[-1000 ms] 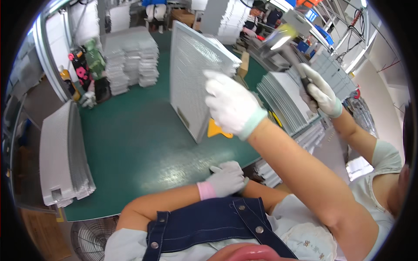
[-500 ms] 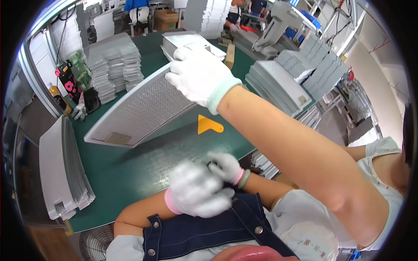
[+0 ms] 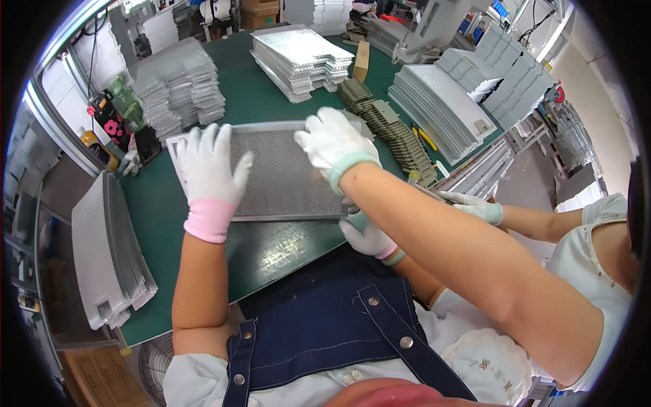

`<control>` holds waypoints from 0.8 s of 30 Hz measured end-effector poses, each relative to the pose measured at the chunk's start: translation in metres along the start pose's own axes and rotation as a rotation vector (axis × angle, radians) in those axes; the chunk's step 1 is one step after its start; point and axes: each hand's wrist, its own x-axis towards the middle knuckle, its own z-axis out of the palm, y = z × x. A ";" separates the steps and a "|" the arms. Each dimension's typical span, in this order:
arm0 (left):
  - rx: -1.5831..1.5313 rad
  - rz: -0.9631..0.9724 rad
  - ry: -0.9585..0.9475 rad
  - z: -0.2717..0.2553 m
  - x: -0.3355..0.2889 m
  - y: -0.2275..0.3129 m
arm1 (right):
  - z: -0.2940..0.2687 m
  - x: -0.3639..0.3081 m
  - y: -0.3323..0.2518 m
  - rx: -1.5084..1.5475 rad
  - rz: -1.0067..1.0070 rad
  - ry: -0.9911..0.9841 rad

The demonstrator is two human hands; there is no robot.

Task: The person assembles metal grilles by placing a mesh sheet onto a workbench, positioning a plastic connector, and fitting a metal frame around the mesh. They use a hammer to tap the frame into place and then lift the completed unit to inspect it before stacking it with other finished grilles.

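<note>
A grey framed mesh panel (image 3: 278,178) lies low over the table in front of me. My left hand (image 3: 213,169), in a white glove with a pink cuff, rests on the panel's left end with its fingers spread. Close by the panel's near right corner is my right hand (image 3: 369,236), gloved the same way; its visible fingers are stretched out, and a co-worker's forearm hides part of it. That co-worker's green-cuffed gloved hand (image 3: 337,144) is on the panel's right end. The co-worker's other gloved hand (image 3: 475,205) is lower, at the right table edge.
Mesh sheets are stacked at left (image 3: 112,254), back left (image 3: 173,88) and back middle (image 3: 298,57). Brownish notched plates (image 3: 386,129) lie in a row right of the panel, beside a wooden block (image 3: 361,61). More panels (image 3: 441,112) stand at right. Bottles (image 3: 102,149) line the left edge.
The panel has come down from its tilted position and covers where the yellow scraper lay. My left hand has moved up and left onto it. The co-worker's hand has lowered with the panel.
</note>
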 end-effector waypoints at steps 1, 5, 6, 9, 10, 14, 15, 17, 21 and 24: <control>-0.038 0.023 0.037 0.004 0.000 0.001 | -0.001 0.000 0.000 -0.005 0.008 -0.012; 0.017 -0.057 0.007 -0.007 0.004 0.016 | -0.005 -0.011 -0.002 -0.006 0.023 -0.052; 0.022 -0.011 0.056 -0.008 0.004 0.014 | -0.006 -0.013 -0.003 0.012 0.022 -0.066; -0.002 0.126 0.183 -0.009 0.007 0.008 | -0.019 -0.024 -0.004 0.081 0.021 -0.149; -0.071 0.103 0.102 -0.008 0.007 0.006 | -0.025 -0.027 -0.004 0.102 0.021 -0.172; -0.234 0.116 -0.075 -0.015 0.011 0.012 | -0.036 -0.031 -0.008 0.167 0.097 -0.203; -0.247 0.142 -0.087 -0.019 0.013 0.018 | -0.037 -0.031 -0.007 0.161 0.091 -0.198; -0.220 0.197 -0.036 -0.017 0.014 0.035 | -0.038 -0.031 -0.006 0.148 0.080 -0.189; -0.167 0.176 0.053 0.001 0.007 0.039 | -0.046 -0.030 -0.008 0.036 0.020 -0.231; -0.159 0.156 0.084 0.002 0.006 0.043 | -0.051 -0.029 -0.006 -0.137 -0.083 -0.262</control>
